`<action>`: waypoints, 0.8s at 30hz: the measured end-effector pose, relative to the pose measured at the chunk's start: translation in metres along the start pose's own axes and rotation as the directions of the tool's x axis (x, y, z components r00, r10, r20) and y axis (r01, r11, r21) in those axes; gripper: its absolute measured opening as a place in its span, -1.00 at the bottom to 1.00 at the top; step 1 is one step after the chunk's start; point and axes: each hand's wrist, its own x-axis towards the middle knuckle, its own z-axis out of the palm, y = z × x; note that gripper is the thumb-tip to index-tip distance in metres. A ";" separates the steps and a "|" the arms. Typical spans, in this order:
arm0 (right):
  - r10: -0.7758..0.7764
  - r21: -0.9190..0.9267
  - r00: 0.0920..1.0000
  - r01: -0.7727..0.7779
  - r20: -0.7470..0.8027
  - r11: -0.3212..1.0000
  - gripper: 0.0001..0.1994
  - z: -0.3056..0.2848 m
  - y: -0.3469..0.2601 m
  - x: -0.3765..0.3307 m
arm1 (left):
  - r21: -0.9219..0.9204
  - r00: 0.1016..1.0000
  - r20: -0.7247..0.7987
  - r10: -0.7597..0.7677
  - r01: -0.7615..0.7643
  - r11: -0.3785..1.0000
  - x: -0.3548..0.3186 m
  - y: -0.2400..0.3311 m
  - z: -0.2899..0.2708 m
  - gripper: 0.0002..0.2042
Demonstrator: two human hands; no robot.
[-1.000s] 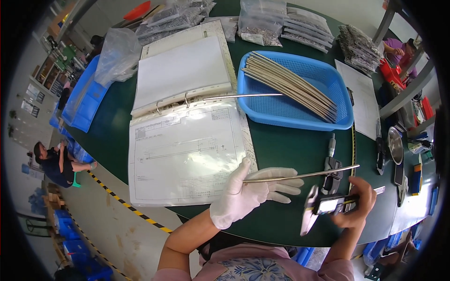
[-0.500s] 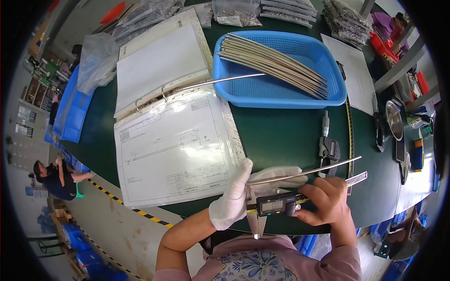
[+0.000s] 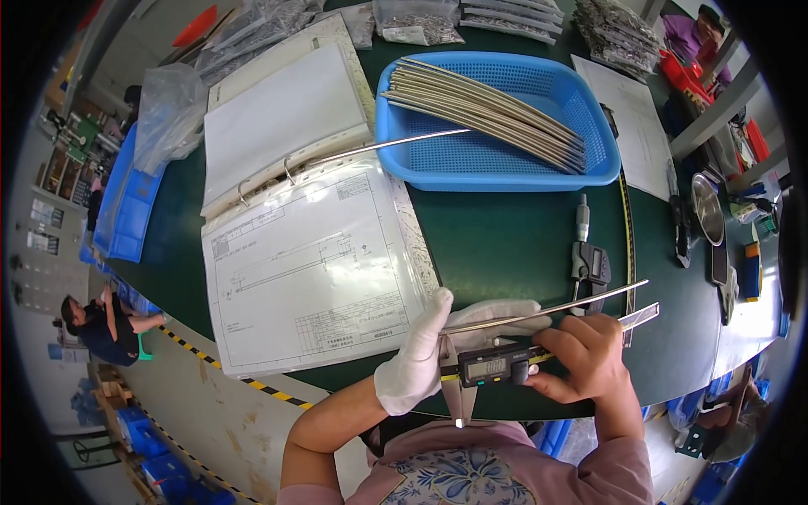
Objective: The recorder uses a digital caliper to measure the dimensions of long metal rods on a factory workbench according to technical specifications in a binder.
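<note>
Caliper point(image 3: 492, 368): on my feed it has come across from the right, where it stood apart a second ago; its frame is now at the rod point(image 3: 589, 296)'s left end. For the work in hand, I read that as tool and rod brought together. Over the last half second I see almost no change.
Left hand point(image 3: 425, 358): gloved in white, thumb standing up, fingers stretched out along the rod. I cannot tell whether anything pinches it.
Right hand point(image 3: 589, 353): bare, fingers curled over the caliper's beam, thumb near the slider, gripping it.
Rod: one, lying across the glove, its free end reaching out past the right hand.
Basket point(image 3: 505, 183): one, blue, holding a bundle of rods point(image 3: 488, 114); they overlap too much for me to count.
Lone rod point(image 3: 404, 143): one, running from the binder point(image 3: 391, 198) over the basket's rim.
Micrometer point(image 3: 592, 263): one, on the green table point(image 3: 497, 252), just beyond the held rod.
Drawing sheet point(image 3: 278, 328): one showing, in the binder; I count two rings.
</note>
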 end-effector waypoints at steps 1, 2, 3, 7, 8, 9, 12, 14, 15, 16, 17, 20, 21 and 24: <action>-0.002 0.015 1.000 0.001 0.007 1.000 -0.62 0.000 0.000 0.000 | 0.008 1.000 0.002 0.000 0.000 1.000 0.000 0.001 0.001 -0.05; 0.000 0.015 1.000 0.000 0.007 1.000 -0.62 0.000 0.000 0.000 | 0.016 1.000 0.003 0.000 0.000 1.000 0.000 0.001 0.001 -0.05; 0.003 0.036 1.000 -0.003 0.011 0.999 -0.64 0.000 -0.001 0.000 | 0.016 1.000 0.003 -0.002 0.002 1.000 0.000 0.001 0.001 -0.05; 0.007 0.060 1.000 -0.007 -0.002 0.998 -0.67 -0.001 -0.001 -0.001 | 0.021 0.999 -0.039 -0.025 0.026 0.999 0.002 0.000 0.004 -0.04; 0.017 0.053 1.000 -0.017 0.000 0.998 -0.67 -0.002 -0.001 -0.001 | 0.057 0.996 -0.081 -0.021 0.026 0.998 0.002 0.001 0.007 -0.02; 0.012 0.038 1.000 -0.013 0.017 0.999 -0.67 -0.002 -0.001 0.000 | 0.054 0.997 -0.072 -0.029 0.033 0.998 0.002 0.001 0.008 -0.02; 0.014 0.021 1.000 -0.015 0.025 1.000 -0.68 0.001 0.000 -0.001 | 0.119 0.995 -0.099 -0.011 0.023 0.993 0.002 0.005 0.008 -0.02; 0.002 0.028 1.000 -0.002 0.002 1.000 -0.68 0.002 0.001 -0.002 | 0.149 0.988 -0.153 -0.016 0.040 0.988 0.001 0.006 0.010 -0.01; 0.006 0.023 1.000 -0.006 0.001 1.000 -0.68 0.001 0.001 -0.002 | 0.150 0.989 -0.148 -0.020 0.042 0.988 0.001 0.005 0.010 -0.01; 0.005 0.020 1.000 -0.005 0.003 1.000 -0.67 0.002 0.001 -0.002 | 0.118 0.988 -0.149 -0.027 0.045 0.992 0.001 0.005 0.010 -0.01; 0.003 0.016 1.000 -0.003 0.004 1.000 -0.66 0.003 0.001 -0.002 | 0.086 0.988 -0.151 -0.033 0.047 0.995 0.001 0.005 0.010 -0.01; -0.019 -0.010 0.999 0.019 -0.048 1.000 -0.61 0.004 0.002 -0.003 | 0.122 0.988 -0.153 -0.008 0.026 0.992 0.001 0.004 0.010 -0.01; -0.023 -0.014 0.998 0.022 -0.059 1.000 -0.61 0.003 0.002 -0.003 | 0.114 0.986 -0.169 -0.009 0.029 0.993 -0.001 0.005 0.009 -0.01; -0.057 -0.044 0.993 0.052 -0.105 0.998 -0.59 -0.001 0.004 -0.003 | 0.145 0.977 0.021 0.211 -0.212 0.967 -0.008 0.014 -0.010 -0.02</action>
